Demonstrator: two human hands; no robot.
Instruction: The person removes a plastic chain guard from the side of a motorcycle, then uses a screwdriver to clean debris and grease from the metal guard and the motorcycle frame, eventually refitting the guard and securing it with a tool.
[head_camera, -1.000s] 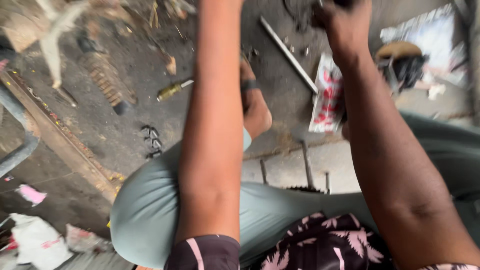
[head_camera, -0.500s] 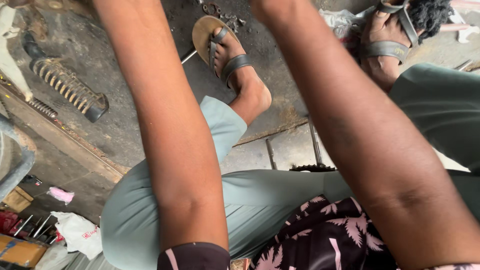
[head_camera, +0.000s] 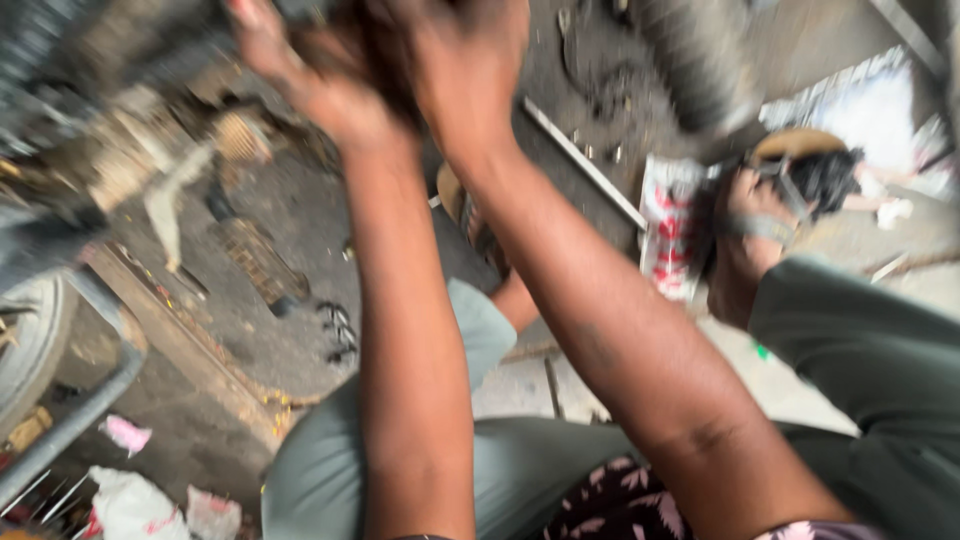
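Both my arms reach up and forward to the top of the view, and everything is motion-blurred. My left hand (head_camera: 305, 85) and my right hand (head_camera: 470, 65) are close together, fingers curled around a dark greasy part (head_camera: 365, 40) held between them. The part's shape is too blurred to tell. It sits against blurred grey machinery (head_camera: 110, 110) at the upper left. Below my arms are my grey-green trousers (head_camera: 320, 470) and my sandalled feet (head_camera: 745, 235) on the dirty floor.
A rusty coil spring (head_camera: 255, 265) and a thin metal rod (head_camera: 585, 165) lie on the oily ground. A red-and-white packet (head_camera: 668, 225) lies by my right foot. A wheel (head_camera: 30, 335) and a grey pipe (head_camera: 80, 420) stand at the left, with crumpled rags (head_camera: 130, 505) below.
The view has swung up and left. My hands, out of view half a second ago, now show together at the top on the dark part.
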